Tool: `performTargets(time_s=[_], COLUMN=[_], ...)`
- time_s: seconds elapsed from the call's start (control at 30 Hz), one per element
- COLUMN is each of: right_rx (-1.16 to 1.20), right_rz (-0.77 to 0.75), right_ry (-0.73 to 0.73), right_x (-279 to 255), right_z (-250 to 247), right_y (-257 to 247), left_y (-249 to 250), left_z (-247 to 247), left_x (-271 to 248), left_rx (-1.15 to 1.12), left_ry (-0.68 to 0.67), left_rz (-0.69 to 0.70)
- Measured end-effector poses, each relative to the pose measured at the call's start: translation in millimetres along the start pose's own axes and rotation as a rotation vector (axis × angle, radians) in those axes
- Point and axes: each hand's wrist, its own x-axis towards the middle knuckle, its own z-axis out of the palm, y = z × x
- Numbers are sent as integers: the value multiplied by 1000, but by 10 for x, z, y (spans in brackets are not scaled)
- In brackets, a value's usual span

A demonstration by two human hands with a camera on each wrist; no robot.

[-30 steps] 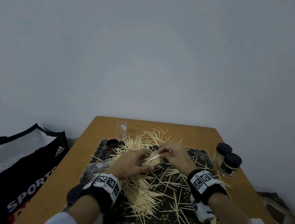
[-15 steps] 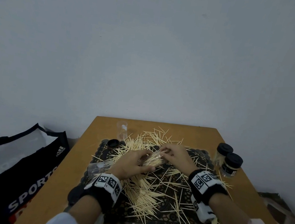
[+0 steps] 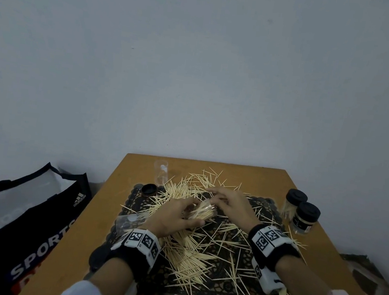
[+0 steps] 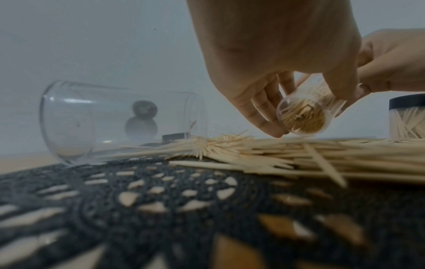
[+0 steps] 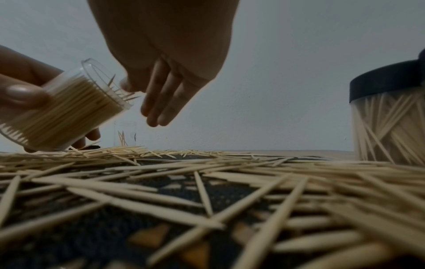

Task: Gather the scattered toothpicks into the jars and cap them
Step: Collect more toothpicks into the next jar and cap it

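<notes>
Landmark: black lace-pattern placemat (image 3: 233, 290) on the wooden table (image 3: 109, 200).

Left hand (image 3: 171, 217) grips a small clear plastic jar (image 3: 201, 212) above the mat's middle, tilted, mouth twd the right hand; jar packed w/ pale wooden toothpicks, a few tips poking past the rim.

Right hand (image 3: 229, 203) at the jar mouth, fingers (image 5: 158, 102) straight and relaxed, holding nothing.

Loose toothpicks (image 3: 190, 256) litter the mat.

Empty clear jar (image 3: 129, 222) lies on its side at the mat's left edge.

Upright uncapped clear jar (image 3: 160, 174) just beyond the mat's far-left corner, a few picks inside; loose black round cap (image 3: 148, 189) beside it.

Two black-capped jars (image 3: 301, 214) full of picks off the mat's right edge, touching.
</notes>
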Motion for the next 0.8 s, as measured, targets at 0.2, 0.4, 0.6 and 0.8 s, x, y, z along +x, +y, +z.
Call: performTargets(time_s=[0.2, 0.4, 0.6, 0.8], right_rx=[20, 6, -15, 14], right_rz=[36, -27, 15, -41], right_ry=[24, -118, -7, -172], right_x=[-32, -10, -15, 1], right_z=[-47, -5, -29, 8], right_y=[-95, -86, -62, -42], left_y=[-28, -22, -12, -26], left_z=[2, -4, -11, 5], left_x=[-1, 4, 13, 17], left_rx=[6, 2, 13, -2], left_ry=[129, 129, 122, 99], left_rz=[-58, -65, -54, -82])
